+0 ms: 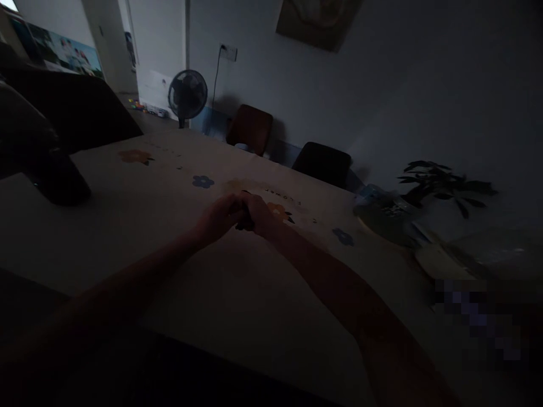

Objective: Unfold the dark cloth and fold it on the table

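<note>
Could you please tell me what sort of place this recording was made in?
Most likely a dimly lit room in a home, perhaps a dining area. A table with a flower-print cloth fills the foreground, chairs stand along the wall, and a standing fan and a leafy plant are nearby.

Small dark object (245, 225) between hands, unidentifiable
</note>
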{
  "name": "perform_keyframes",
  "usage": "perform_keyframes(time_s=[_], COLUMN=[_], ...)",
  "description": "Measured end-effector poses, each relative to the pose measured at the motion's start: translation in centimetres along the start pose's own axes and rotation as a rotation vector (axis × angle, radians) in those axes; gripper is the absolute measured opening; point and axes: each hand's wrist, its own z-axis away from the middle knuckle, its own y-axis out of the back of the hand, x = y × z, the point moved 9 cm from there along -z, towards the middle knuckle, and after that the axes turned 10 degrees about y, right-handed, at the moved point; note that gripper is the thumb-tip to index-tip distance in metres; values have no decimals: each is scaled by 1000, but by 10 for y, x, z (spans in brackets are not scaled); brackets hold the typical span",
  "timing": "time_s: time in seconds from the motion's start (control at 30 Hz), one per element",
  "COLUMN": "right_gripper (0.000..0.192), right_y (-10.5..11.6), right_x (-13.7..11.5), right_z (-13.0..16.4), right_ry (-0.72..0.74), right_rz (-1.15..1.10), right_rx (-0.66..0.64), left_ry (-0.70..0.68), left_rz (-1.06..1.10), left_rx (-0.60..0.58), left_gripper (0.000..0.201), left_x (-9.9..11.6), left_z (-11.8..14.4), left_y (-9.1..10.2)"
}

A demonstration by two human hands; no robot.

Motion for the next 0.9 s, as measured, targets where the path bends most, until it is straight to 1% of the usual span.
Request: perform_keyframes(time_s=[0.07,0.1,0.13,0.2,0.3,0.4,0.47,0.6,0.8,0.83,0.9], right_gripper=[27,27,27,26,27,31,33,33,30,30,32], right_y=[-6,-8,-7,1,26,59,81,124,183,191,202], right_x=[-9,-14,-20,-34,-57,-79,-92,-110,-146,-152,-158], right_z=[-5,-8,-13,-25,-43,-54,-54,-42,-27,-24,-15], right_ry=[46,75,114,196,274,281,275,267,371,400,448], right_rz=[1,16,40,104,157,158,173,200,158,156,170], right_rx=[-24,-28,-13,61,202,320,377,492,673,688,673], left_ry=[-58,-61,-53,-33,0,43,54,65,60,65,90], left_rz=[29,24,10,-26,-68,-90,-95,-121,-143,-149,-167], left_rx=[57,95,132,186,263,369,404,369,318,305,276], left_gripper=[6,5,4,4,8,8,10,12,15,15,15], left_x=[-1,-3,-7,-12,-15,-15,-13,-12,-16,-17,-20], left_z=[-1,-3,-4,-7,-10,-8,-6,-4,-3,-3,-3], left_y=[4,6,8,10,18,32,37,31,23,22,19])
